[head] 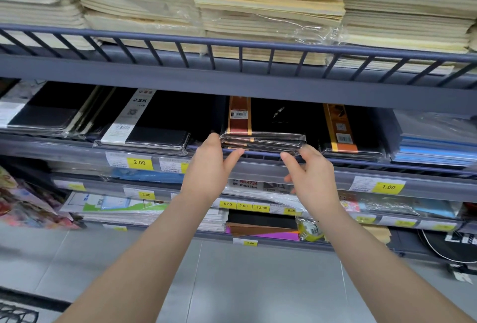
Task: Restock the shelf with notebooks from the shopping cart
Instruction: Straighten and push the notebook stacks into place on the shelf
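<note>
A shrink-wrapped stack of black notebooks (263, 142) lies flat on the middle shelf (232, 93), its long axis running from the front rail back into the shelf, one short end facing the viewer and jutting slightly over the rail (335, 161); a red-brown band edged in orange, with a barcode label, runs front to back along the stack's left side; the plastic wrap catches the light along the near edge. The left hand (210, 165) touches the stack's near left corner, fingers fairly straight, thumb extended beneath the rail; the right hand (311, 170) has its fingers bent at the near right corner, touching the wrap, though whether its grip closes on the stack cannot be told. To the left sits another wrapped black pack with a white band (144, 121), to the right a black pack with an orange band (343, 129), then blue-edged notebooks (433, 152); the upper shelf holds cream paper stacks (271, 0) behind a grey railing; yellow price tags (139, 162) line the shelf fronts; lower shelves carry coloured paper; the floor (232, 284) is pale grey tile.
</note>
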`<state>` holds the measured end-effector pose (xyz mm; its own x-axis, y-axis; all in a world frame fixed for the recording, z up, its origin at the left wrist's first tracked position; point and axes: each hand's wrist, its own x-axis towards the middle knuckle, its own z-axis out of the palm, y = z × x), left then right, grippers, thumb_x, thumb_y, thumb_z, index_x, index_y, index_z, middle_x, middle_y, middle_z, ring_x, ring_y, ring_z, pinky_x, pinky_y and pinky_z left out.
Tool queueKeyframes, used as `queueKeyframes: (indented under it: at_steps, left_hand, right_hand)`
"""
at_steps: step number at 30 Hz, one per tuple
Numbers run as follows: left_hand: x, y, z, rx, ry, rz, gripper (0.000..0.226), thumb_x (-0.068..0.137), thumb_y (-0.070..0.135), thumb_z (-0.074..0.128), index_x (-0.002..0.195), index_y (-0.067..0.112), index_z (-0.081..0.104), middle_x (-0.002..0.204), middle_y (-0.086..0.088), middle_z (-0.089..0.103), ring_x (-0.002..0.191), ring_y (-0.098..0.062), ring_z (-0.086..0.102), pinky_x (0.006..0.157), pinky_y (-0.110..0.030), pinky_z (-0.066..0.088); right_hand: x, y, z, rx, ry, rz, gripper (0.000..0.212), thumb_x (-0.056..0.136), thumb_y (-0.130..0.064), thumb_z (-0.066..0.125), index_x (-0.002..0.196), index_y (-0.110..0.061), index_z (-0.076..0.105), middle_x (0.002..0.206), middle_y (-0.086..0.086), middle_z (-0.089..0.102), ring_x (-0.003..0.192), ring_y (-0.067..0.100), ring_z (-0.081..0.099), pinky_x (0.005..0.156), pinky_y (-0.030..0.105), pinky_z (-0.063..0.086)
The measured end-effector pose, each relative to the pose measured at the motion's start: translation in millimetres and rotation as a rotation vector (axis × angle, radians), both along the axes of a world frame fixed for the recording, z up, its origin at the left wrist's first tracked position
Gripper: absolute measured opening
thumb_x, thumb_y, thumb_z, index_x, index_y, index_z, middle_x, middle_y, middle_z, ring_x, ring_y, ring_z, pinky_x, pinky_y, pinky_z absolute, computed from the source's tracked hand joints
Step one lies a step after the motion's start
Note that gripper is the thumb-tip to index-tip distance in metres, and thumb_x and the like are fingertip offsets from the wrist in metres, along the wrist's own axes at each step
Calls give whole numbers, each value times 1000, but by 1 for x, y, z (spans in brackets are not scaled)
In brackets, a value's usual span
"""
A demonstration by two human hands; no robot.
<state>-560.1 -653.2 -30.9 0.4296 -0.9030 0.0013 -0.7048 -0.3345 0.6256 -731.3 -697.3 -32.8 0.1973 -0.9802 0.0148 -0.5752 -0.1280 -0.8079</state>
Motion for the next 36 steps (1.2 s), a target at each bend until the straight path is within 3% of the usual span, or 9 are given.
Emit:
queueKeyframes:
  at_steps: [3, 10, 15, 17, 20, 24, 29, 32, 36]
  left_hand:
    - [-3, 2, -1, 8, -98, -1, 33, 92, 42, 46, 88, 11, 34, 65, 3, 35, 54, -18, 39, 44, -26, 26]
    - [-5, 2, -4, -30, -84, 15, 33, 93, 39, 46, 85, 9, 34, 66, 3, 31, 51, -12, 32, 43, -23, 22]
    - [-5, 3, 2, -126, 191, 37, 58, 87, 36, 60, 129, 4, 35, 110, -13, 59, 86, -24, 57, 67, -23, 42]
    - [-5, 2, 6, -205, 212, 17, 68, 86, 37, 60, 137, 4, 29, 118, -14, 60, 93, -17, 60, 74, -9, 39]
    - [-4, -4, 11, -261, 70, -10, 45, 93, 36, 49, 123, 4, 48, 73, -2, 58, 54, -7, 49, 48, -10, 37]
    - [0, -8, 9, -272, -10, -13, 38, 93, 38, 45, 106, 3, 56, 60, -4, 52, 51, -16, 46, 49, -25, 37]
    - [0, -1, 8, -136, 94, -26, 64, 84, 45, 59, 133, 9, 38, 79, 1, 55, 70, -17, 53, 65, -36, 47]
    - [-2, 1, 1, -99, 38, -4, 37, 84, 41, 62, 86, 11, 41, 59, 3, 41, 50, -15, 39, 45, -27, 29]
    - [-3, 0, 0, -131, -14, 4, 42, 85, 39, 62, 73, 10, 32, 50, 1, 30, 43, -11, 27, 43, -25, 21]
  right_hand:
    - [0, 1, -4, -39, -10, -32, 28, 94, -29, 49, 69, -19, 44, 82, 14, 58, 52, 8, 60, 51, 24, 48]
    - [7, -2, -8, -131, 28, -126, 39, 91, -31, 53, 68, -1, 53, 62, 11, 51, 62, 33, 60, 57, 38, 47]
    - [12, 5, -3, -37, -85, -167, 58, 89, -32, 58, 140, -19, 32, 126, 10, 58, 75, 23, 67, 70, 46, 57]
    - [10, 5, 4, -48, -140, -142, 69, 90, -28, 59, 146, -28, 20, 115, 5, 63, 64, 13, 65, 66, 42, 58]
    - [8, 3, 4, -121, -42, -111, 57, 93, -31, 53, 144, -27, 29, 67, 4, 63, 56, 7, 61, 66, 39, 57]
    - [9, 3, -2, -237, 42, -143, 49, 92, -33, 51, 138, -19, 42, 63, 12, 64, 67, 22, 65, 69, 40, 55]
    - [7, 5, 1, -112, -41, -140, 54, 91, -33, 54, 141, -24, 35, 64, 9, 64, 65, 20, 65, 67, 39, 56]
    - [4, 2, -1, -62, -52, -97, 24, 93, -28, 51, 114, -16, 52, 59, 2, 60, 53, 10, 62, 58, 32, 53]
    - [6, -1, -2, -100, -34, -100, 15, 94, -25, 51, 87, -11, 52, 63, 3, 60, 50, 12, 63, 58, 38, 56]
